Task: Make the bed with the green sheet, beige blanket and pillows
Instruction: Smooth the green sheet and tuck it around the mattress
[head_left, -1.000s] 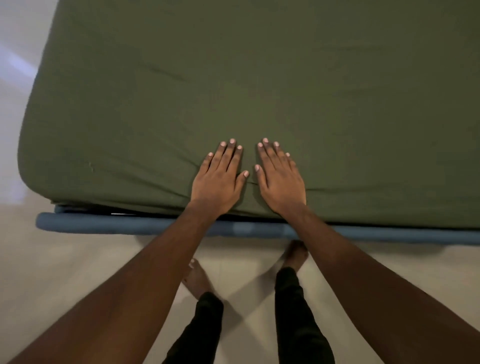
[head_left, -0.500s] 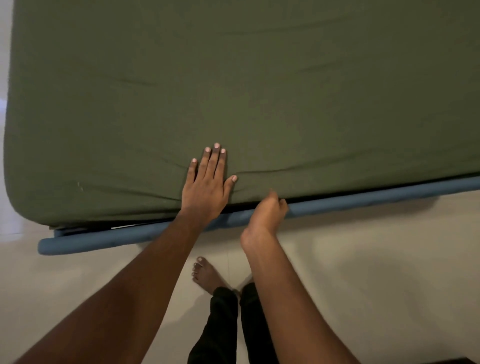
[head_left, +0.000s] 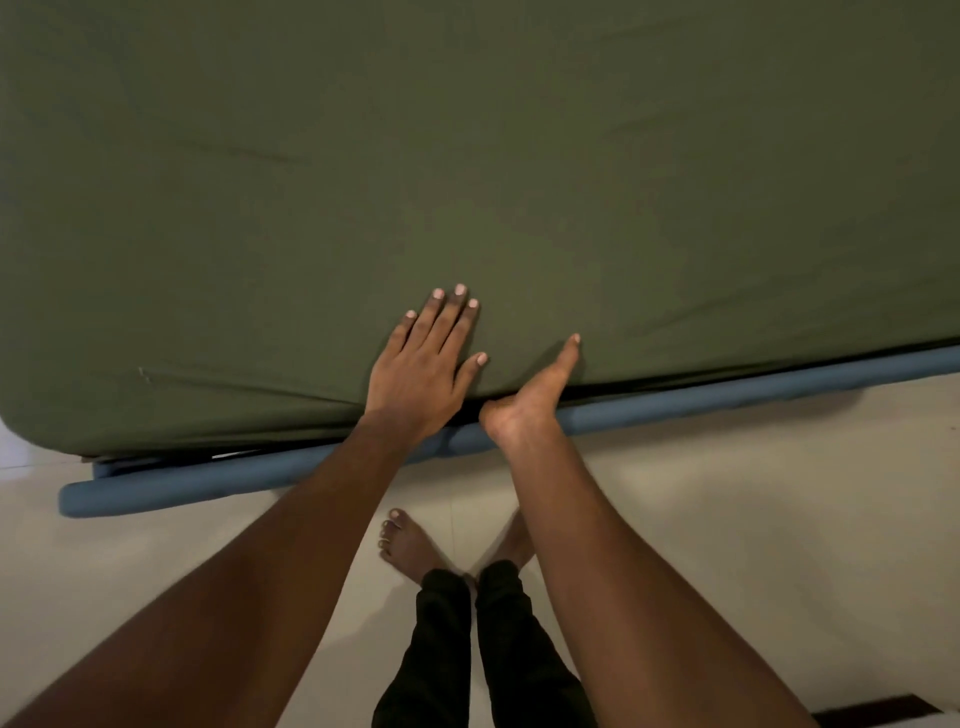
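Observation:
The green sheet (head_left: 519, 182) is stretched over the mattress and fills the upper view, with faint creases near the front edge. My left hand (head_left: 426, 364) lies flat on it close to that edge, fingers spread. Just to its right, my right hand (head_left: 530, 395) is at the mattress side. Its thumb points up against the sheet and its fingers are hidden under the sheet-covered edge. No blanket or pillow is in view.
A blue padded bed frame rail (head_left: 727, 395) runs below the mattress, ending at the left corner (head_left: 78, 499). I stand barefoot (head_left: 405, 545) on a pale tiled floor (head_left: 753, 519). A dark object (head_left: 878, 717) shows at the bottom right.
My right hand left the top of the sheet, dropped to the mattress edge and slid its fingers under it. My left hand stayed flat. The view shifted left and tilted.

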